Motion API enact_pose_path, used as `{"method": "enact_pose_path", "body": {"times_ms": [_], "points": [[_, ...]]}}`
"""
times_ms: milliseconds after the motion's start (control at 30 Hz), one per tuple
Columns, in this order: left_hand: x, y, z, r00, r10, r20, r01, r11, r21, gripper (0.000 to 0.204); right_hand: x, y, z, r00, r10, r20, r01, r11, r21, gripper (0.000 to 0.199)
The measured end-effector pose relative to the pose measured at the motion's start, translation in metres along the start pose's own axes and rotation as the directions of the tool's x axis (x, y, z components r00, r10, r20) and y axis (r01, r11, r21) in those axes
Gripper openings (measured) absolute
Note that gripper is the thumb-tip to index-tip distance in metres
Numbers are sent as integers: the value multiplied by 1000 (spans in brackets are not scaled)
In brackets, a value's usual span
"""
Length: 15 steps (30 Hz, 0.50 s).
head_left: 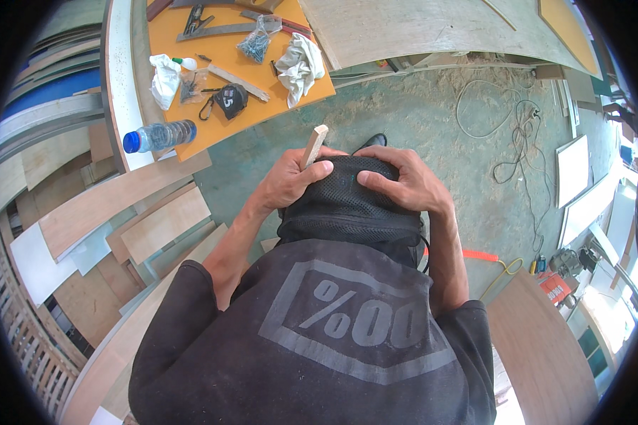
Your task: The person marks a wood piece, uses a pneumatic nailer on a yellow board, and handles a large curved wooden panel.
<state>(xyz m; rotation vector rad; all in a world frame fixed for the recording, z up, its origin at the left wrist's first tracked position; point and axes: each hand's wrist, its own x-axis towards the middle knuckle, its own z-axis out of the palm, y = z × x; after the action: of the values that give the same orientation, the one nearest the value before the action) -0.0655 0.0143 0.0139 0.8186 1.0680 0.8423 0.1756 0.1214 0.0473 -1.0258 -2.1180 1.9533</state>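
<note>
Black mesh fabric pouch (347, 205): held against the person's chest, both hands clamped on its top edge. Left hand (290, 180): gripped the pouch and pinched a short pale wooden stick (315, 145), upright. Right hand (404, 183): fingers curled over the pouch. Orange board tabletop (227, 127): carried a clear plastic water bottle (159, 135) and white rags (299, 66).

Landmark: the worktable (312, 88). On it lay a plastic bottle (159, 135) at the near left edge, a tape measure (229, 100) behind it, a rag (300, 65) to the right and a bag of screws (256, 42) further back. Boards (120, 212) were stacked left of the table; cables (514, 134) lay right of it on the floor.
</note>
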Motion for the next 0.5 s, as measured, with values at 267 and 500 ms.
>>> {"method": "enact_pose_path", "body": {"times_ms": [267, 500], "points": [[0, 1, 2, 999, -34, -17, 33, 998, -56, 38, 2, -1, 3, 998, 68, -13, -67, 997, 43, 42], [6, 6, -2, 995, -78, -66, 89, 980, 181, 51, 29, 34, -4, 965, 223, 137, -249, 944, 217, 46]]}}
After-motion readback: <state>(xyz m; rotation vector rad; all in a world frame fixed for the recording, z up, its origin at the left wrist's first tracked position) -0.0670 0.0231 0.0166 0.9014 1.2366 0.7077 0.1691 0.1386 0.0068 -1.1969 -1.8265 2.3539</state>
